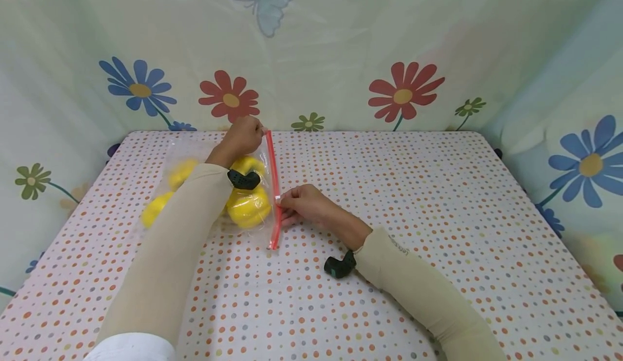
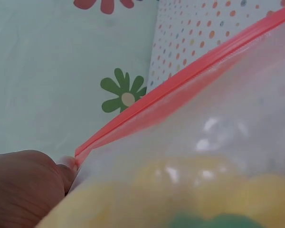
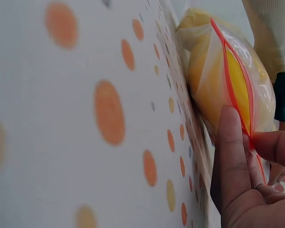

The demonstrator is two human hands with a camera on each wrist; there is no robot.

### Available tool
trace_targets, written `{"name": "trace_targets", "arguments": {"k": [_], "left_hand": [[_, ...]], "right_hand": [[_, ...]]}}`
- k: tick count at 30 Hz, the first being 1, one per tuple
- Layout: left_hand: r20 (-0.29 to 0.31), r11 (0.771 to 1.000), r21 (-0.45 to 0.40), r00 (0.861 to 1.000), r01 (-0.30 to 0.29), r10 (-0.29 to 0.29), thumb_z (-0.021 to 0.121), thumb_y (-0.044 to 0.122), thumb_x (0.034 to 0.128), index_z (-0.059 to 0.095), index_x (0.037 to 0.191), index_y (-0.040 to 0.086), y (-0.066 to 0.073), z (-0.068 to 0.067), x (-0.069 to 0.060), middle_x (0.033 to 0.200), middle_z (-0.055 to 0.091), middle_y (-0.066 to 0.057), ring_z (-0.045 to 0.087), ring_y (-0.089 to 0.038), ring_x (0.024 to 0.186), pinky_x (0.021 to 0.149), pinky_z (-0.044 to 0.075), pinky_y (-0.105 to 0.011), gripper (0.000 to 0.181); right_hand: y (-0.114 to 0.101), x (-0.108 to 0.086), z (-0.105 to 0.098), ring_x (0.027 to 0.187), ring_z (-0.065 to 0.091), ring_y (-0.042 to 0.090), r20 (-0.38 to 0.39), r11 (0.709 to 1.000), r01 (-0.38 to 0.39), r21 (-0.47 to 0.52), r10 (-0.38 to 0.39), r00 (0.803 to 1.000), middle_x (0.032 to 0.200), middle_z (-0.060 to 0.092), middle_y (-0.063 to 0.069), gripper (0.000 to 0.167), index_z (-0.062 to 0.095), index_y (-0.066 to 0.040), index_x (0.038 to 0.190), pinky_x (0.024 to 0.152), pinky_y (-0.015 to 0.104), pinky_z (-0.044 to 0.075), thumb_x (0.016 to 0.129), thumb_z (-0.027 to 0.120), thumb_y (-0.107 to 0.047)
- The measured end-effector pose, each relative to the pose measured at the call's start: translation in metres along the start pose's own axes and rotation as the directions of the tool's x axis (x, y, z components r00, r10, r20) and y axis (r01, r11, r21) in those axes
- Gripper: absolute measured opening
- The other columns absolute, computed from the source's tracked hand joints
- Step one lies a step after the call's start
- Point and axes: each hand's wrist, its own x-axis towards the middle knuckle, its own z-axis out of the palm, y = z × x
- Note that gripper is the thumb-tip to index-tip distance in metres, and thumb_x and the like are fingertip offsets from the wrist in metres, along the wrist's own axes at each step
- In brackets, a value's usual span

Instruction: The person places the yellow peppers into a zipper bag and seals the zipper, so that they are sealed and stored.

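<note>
A clear zip bag (image 1: 265, 225) with a red closure strip (image 1: 273, 161) lies on the table, holding several rounded yellow things (image 1: 248, 209) whose kind is unclear. Some green shows among them in the left wrist view. My left hand (image 1: 245, 135) grips the far end of the strip, its fingertips partly hidden. Around the strip's middle, next to a small white slider (image 1: 278, 199), my right hand (image 1: 304, 205) pinches the bag's edge between thumb and fingers. In the right wrist view, the two red strips (image 3: 226, 71) stand apart beyond that pinch, with yellow visible between them.
The table (image 1: 438, 215) wears a white cloth with coloured dots. Behind it hangs a curtain (image 1: 331, 52) printed with flowers and a butterfly. A dark wrist device (image 1: 340, 265) sits at my right cuff, another (image 1: 244, 179) at my left.
</note>
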Motion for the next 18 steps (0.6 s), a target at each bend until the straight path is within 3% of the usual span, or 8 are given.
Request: {"name": "trace_targets", "arguments": {"k": [9,18], "left_hand": [[-0.002,0.998,-0.068,1.000,-0.009,0.009,0.047,0.018,0.1034,0.065,0.112,-0.004,-0.003,0.000,-0.002,0.094,0.057,-0.014,0.050,-0.028,0.085,0.077,0.045,-0.035,0.029],[0.011,0.995,-0.101,1.000,-0.001,0.002,0.047,0.016,0.1036,0.064,0.114,-0.005,-0.007,0.001,0.000,0.098,0.057,-0.015,0.050,-0.029,0.087,0.079,0.045,-0.036,0.029]], "right_hand": [[0.007,-0.007,-0.001,0.062,0.067,0.020,0.058,0.999,0.007,0.032,-0.009,0.998,0.074,0.064,0.016,0.014,0.063,0.006,0.096,0.064,0.033,0.057,0.096,0.058,-0.007],[0.011,-0.018,-0.002,0.060,0.067,0.021,0.101,1.000,-0.016,0.016,0.014,0.995,0.071,0.062,0.016,0.013,0.063,0.008,0.094,0.065,0.037,0.057,0.095,0.059,-0.004]]}}
